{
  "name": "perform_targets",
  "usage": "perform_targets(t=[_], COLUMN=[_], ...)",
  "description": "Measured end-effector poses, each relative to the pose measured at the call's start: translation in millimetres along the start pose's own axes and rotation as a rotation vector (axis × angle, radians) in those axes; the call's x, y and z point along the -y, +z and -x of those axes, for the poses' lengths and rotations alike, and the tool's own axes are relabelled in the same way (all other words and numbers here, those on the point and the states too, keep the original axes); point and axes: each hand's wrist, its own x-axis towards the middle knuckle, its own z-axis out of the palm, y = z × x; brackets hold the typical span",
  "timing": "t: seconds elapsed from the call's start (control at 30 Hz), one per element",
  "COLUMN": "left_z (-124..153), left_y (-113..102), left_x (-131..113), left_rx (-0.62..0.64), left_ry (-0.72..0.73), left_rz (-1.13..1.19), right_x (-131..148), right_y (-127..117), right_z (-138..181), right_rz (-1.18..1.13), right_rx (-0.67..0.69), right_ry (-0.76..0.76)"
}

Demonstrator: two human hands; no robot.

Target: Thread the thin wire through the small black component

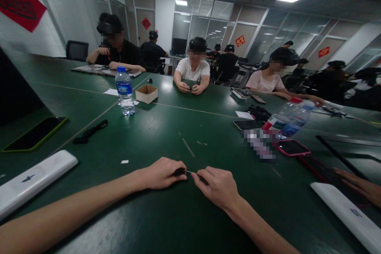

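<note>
Both my hands rest on the green table [166, 214] near its front edge. My left hand [162, 172] is closed round a small black object [179, 172] whose end shows past the fingers. My right hand [216, 185] pinches the other end of a thin light strand that runs from the black object to its fingertips. The two hands are only a few centimetres apart. I cannot make out what the black object is.
A white device [32, 178] lies at the left, another [348, 210] at the right. A water bottle [125, 91] and cardboard box [146, 93] stand further back. Phones [293, 147], a tipped bottle [293, 119] and a black strap [91, 131] lie around. Several people sit across the table.
</note>
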Motion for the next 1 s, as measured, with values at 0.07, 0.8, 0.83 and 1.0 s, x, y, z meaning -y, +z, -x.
perform_targets(t=[0.07, 0.8, 0.83, 1.0], left_z=[-1, -6, -6, -5], left_y=[0, -2, -2, -3], left_x=[1, -1, -1, -1], left_rx=[0.006, -0.097, -0.101, -0.104], left_ry=[0.014, -0.002, -0.003, -0.016], left_rz=[-0.002, 0.116, 0.116, 0.126], right_x=[3, -2, -3, -7], right_y=[0, 5, 5, 4], right_z=[1, -3, -4, -4], right_rz=[-0.060, -0.282, -0.287, -0.289], right_rx=[-0.057, -0.038, -0.037, -0.035], right_ry=[-0.032, 0.045, 0.045, 0.051])
